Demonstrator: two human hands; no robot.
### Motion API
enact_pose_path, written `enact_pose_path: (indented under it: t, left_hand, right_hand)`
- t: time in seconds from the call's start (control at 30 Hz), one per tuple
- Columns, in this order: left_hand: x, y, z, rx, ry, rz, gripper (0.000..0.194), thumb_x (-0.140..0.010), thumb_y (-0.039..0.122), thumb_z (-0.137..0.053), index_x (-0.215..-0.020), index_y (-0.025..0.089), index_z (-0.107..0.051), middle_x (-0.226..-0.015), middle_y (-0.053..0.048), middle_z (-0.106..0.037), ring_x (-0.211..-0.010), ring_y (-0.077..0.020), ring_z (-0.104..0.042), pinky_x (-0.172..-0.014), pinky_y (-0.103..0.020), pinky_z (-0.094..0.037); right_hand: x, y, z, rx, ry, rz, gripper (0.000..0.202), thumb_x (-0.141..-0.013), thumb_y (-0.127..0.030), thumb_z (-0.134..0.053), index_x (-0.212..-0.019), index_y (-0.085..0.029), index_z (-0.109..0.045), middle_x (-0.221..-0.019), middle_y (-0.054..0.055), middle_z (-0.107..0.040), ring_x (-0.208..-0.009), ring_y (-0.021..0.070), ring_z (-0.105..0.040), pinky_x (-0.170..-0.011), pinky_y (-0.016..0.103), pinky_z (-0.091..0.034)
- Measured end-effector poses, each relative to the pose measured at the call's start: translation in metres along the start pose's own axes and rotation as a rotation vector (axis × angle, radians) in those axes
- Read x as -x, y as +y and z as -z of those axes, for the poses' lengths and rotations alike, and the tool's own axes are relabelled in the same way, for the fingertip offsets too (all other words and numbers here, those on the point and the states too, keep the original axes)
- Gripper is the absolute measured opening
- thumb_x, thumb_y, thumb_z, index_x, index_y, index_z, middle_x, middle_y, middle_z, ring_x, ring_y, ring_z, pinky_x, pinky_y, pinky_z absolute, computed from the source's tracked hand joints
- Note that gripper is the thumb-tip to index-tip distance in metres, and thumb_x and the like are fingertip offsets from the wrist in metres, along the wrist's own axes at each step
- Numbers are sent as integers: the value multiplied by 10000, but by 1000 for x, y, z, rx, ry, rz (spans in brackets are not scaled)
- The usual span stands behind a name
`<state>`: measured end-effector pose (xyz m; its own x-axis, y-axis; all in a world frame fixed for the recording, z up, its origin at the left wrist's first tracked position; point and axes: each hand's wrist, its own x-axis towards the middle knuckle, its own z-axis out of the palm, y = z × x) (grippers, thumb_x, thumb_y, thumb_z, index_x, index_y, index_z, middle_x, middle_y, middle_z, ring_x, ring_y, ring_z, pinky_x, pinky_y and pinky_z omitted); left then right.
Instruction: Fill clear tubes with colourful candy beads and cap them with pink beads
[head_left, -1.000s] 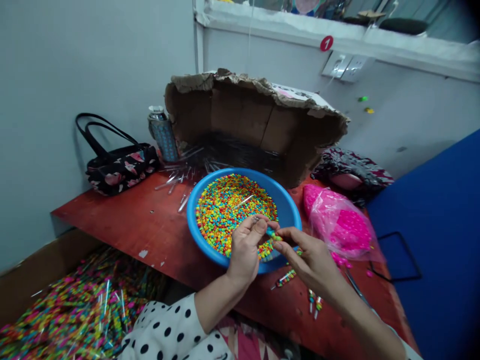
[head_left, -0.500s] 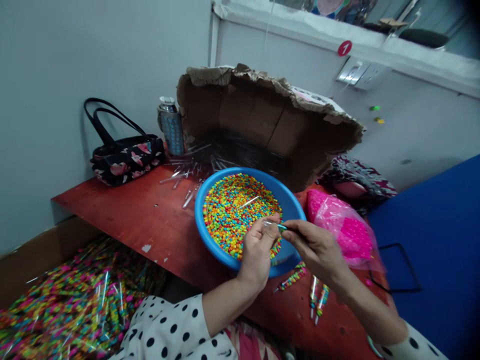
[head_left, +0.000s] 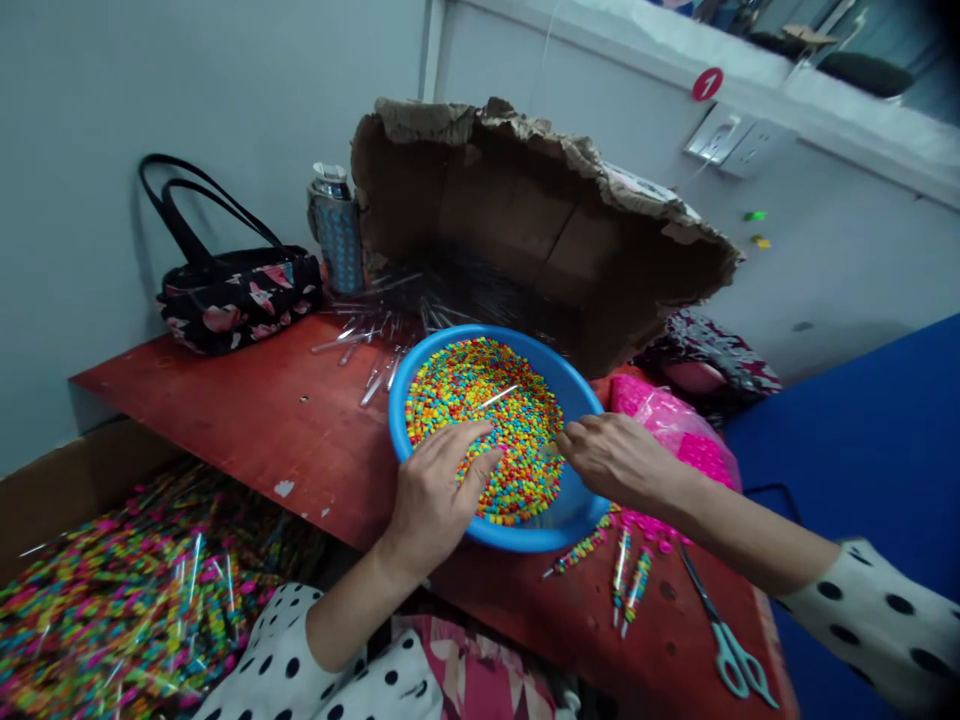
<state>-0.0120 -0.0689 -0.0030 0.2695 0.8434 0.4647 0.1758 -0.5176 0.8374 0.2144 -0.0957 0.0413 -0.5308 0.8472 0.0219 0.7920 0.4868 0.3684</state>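
Head view: my left hand (head_left: pixel 433 492) curves open over many loose beads (head_left: pixel 525 440) in the blue basin (head_left: pixel 514 538); my right hand (head_left: pixel 619 458) is bunched closed, contents unclear. Beaded tubes (head_left: pixel 637 590) lie seemingly finished on the desk (head_left: pixel 300 440).

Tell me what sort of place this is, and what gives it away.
Probably a small assembly workshop: a blue basin full of tiny colourful pieces, clear tubes strewn beside it, and a big heap of bright bead-like items down beside the red table.
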Motion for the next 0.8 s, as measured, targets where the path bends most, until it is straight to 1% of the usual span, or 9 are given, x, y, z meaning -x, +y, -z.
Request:
enact_pose_path:
  t: [0.13, 0.2, 0.27, 0.33, 0.4, 0.5, 0.63, 0.73, 0.8]
  left_hand:
    - [4, -9, -6, -138, 17, -148, 229, -838, 193, -580, -1057, 206, -645, -1045, -52, -686, -965, -190, -630, -876, -293, -453]
    - [4, -12, -8, -186, 35, -212, 208, -844, 190, -575, -1042, 190, -635, -1014, -52, -694, -933, -180, -641, -842, -292, -472]
    - [4, -13, -8, -229, 46, -271, 180, -841, 187, -584, -1015, 171, -628, -976, -48, -700, -895, -168, -648, -808, -284, -485]
    - [5, -15, -8, -258, 51, -294, 153, -838, 186, -592, -986, 163, -624, -948, -42, -703, -869, -158, -651, -784, -276, -489]
    - [5, -16, -9, -272, 47, -304, 138, -837, 185, -596, -970, 163, -624, -932, -35, -703, -858, -153, -652, -778, -274, -491]
    - [5, -18, -10, -291, 42, -312, 117, -833, 180, -600, -946, 169, -628, -897, -23, -705, -835, -149, -654, -770, -273, -491]
    - [5, -18, -11, -302, 36, -311, 88, -834, 182, -599, -915, 174, -633, -871, -17, -705, -802, -144, -654, -736, -264, -486]
    - [5, -18, -11, -307, 32, -306, 81, -831, 180, -604, -906, 178, -636, -865, -10, -704, -797, -141, -653, -727, -260, -482]
    - [6, -19, -12, -316, 34, -307, 81, -827, 183, -609, -903, 179, -639, -858, -7, -704, -788, -142, -654, -723, -262, -482]
  right_hand:
    - [-10, 2, -4, -111, -60, 1, 160, -782, -65, -485, -675, -145, -573, -619, 57, -603, -534, 118, -509, -515, 287, -187]
    - [-13, 3, -5, -151, -155, -28, 155, -792, -87, -498, -679, -141, -591, -637, 54, -619, -549, 110, -523, -513, 278, -177]
    - [-15, 5, -8, -194, -279, -84, 152, -829, -157, -508, -726, -155, -621, -672, 41, -641, -574, 107, -542, -514, 263, -183]
    - [-16, 7, -12, -177, -364, -123, 182, -856, -190, -497, -746, -155, -637, -701, 46, -655, -593, 108, -556, -519, 256, -190]
    - [-16, 8, -17, -128, -353, -116, 193, -865, -169, -482, -763, -147, -645, -735, 62, -663, -626, 118, -569, -527, 260, -194]
    - [-17, 10, -21, -142, -269, -125, 179, -870, -187, -484, -810, -162, -651, -753, 51, -668, -641, 123, -576, -528, 268, -192]
    - [-15, 13, -17, -148, -300, -167, 193, -854, -142, -478, -828, -162, -669, -775, 52, -684, -665, 133, -597, -524, 269, -187]
    - [-14, 18, -13, -239, -244, -231, 192, -869, -182, -482, -878, -191, -674, -835, 29, -694, -695, 123, -608, -526, 254, -222]
    - [-13, 19, -14, -323, -248, -243, 183, -875, -220, -494, -875, -200, -676, -818, 18, -692, -682, 109, -603, -532, 239, -258]
